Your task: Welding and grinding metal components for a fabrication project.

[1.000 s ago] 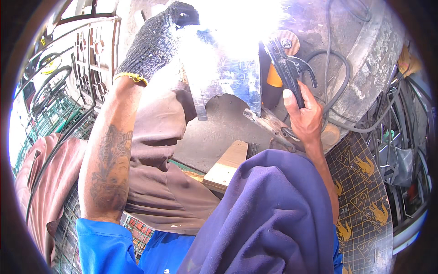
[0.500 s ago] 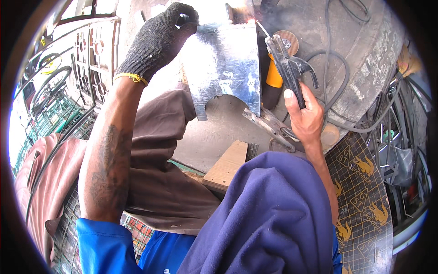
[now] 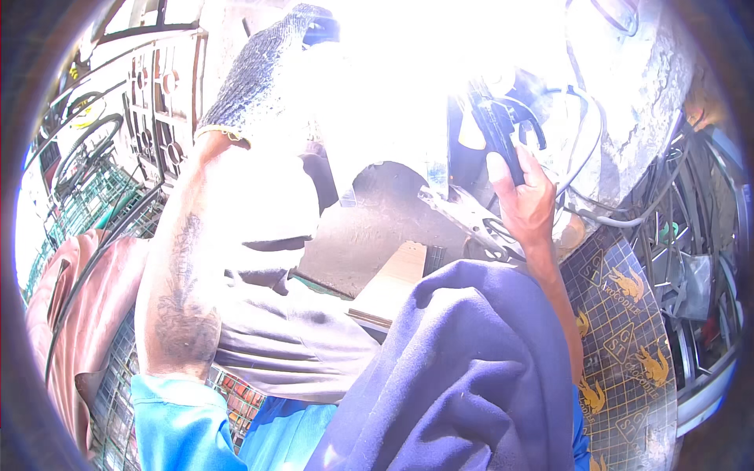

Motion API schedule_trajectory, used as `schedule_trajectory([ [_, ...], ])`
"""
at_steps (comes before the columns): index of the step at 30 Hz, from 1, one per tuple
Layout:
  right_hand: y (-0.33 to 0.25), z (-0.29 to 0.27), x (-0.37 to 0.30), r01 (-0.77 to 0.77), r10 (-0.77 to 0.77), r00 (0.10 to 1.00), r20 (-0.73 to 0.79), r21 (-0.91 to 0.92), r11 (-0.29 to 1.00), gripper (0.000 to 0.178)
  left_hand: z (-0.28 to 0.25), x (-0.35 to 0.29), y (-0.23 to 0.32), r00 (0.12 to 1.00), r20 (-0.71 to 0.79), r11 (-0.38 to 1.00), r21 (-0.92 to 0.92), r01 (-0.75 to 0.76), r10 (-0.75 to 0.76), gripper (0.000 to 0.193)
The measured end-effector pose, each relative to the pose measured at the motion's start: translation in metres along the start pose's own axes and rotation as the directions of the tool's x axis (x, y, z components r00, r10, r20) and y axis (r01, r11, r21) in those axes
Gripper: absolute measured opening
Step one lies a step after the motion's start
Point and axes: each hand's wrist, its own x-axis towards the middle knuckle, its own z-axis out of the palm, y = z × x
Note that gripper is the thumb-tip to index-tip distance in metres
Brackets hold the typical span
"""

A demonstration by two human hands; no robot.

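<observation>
My right hand [image 3: 528, 196], bare, is closed round the black handle of a welding electrode holder [image 3: 503, 137]. White glare hides the rod and the holder's far end. Beneath that glare lies a curved metal sheet [image 3: 385, 145] with a rounded cutout in its near edge. On my left hand [image 3: 267, 71] is a dark knitted glove with a yellow cuff. Its fingers curl at the sheet's upper left corner, their tips partly washed out. Beside the holder an angle grinder [image 3: 471, 129] shows only as a pale yellow patch. Metal locking pliers [image 3: 479, 220] lie just below.
A wooden board [image 3: 397, 279] rests between my knees. Grey cables [image 3: 593, 133] loop at the right, above a black patterned sheet [image 3: 628, 337]. Metal bars and a bundle of scraps [image 3: 691, 259] fill the far right. A metal grille [image 3: 157, 102] stands at the left.
An intense white glare has appeared at the electrode tip and washes out the metal sheet, grinder and left glove. The electrode holder has tipped slightly, while both hands stay nearly in place.
</observation>
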Motion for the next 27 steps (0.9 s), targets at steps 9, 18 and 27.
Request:
schedule_trajectory([
  [9,0.001,-0.008,0.007,-0.11,0.121,0.993,-0.01,0.354,0.929,0.035,-0.011,-0.005,0.012,0.982,-0.114,0.93,0.353,-0.101,0.15,0.037],
  [18,-0.062,-0.066,0.021,-0.047,0.066,0.995,-0.068,0.246,0.968,0.035,-0.042,-0.041,0.104,0.955,0.284,0.921,0.341,-0.186,0.088,0.026],
  [27,-0.081,-0.112,-0.016,-0.171,0.174,0.958,-0.226,0.034,0.985,0.034,-0.026,-0.097,0.196,0.795,0.244,0.831,-0.128,-0.541,0.555,0.028],
])
